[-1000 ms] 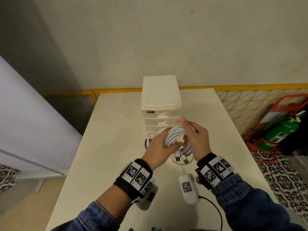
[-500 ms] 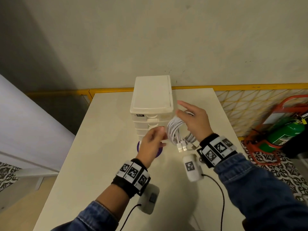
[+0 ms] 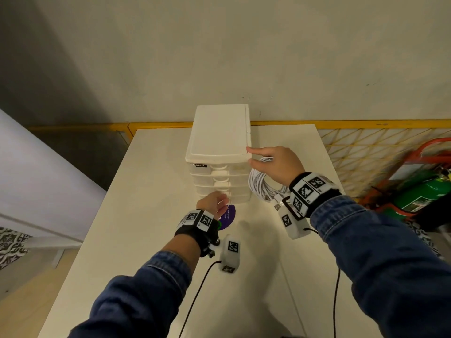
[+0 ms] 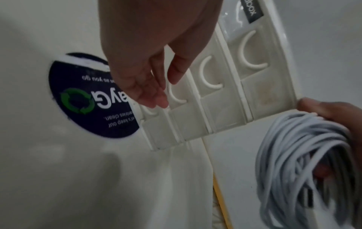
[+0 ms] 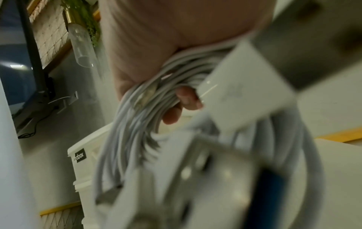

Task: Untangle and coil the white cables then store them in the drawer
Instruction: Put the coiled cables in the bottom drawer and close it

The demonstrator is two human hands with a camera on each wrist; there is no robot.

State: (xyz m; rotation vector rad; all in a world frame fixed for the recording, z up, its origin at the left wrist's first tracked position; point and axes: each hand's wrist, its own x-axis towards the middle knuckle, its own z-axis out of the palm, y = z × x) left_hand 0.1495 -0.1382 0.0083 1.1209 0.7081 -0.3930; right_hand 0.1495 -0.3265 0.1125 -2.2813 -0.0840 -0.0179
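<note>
Two hands at the drawer unit (image 3: pixel 218 152) mid-worktop (image 3: pixel 146 215), bare surface either side, left hand (image 3: pixel 212 202) fingers relaxed at the lowest drawer handle (image 4: pixel 149 111), right hand (image 3: pixel 275 164) curled around coiled white cables (image 3: pixel 262 185) beside the unit's right edge.

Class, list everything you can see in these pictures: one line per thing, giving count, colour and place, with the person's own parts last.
Table: one, cream, against the wall.
Drawer unit: one, white, four drawers all closed, on the table's far middle.
Cables: one coiled bundle, white, held right of the unit.
Sticker: one, round, dark purple with a green arrow mark, on the table before the unit.
Fence: one, yellow mesh, behind and right of the table.
Extinguisher: one, green, on the floor at right.
Left hand: fingers straight, at the lowest drawers' handles.
Right hand: grips the cables, fingertips at the unit's top corner.
</note>
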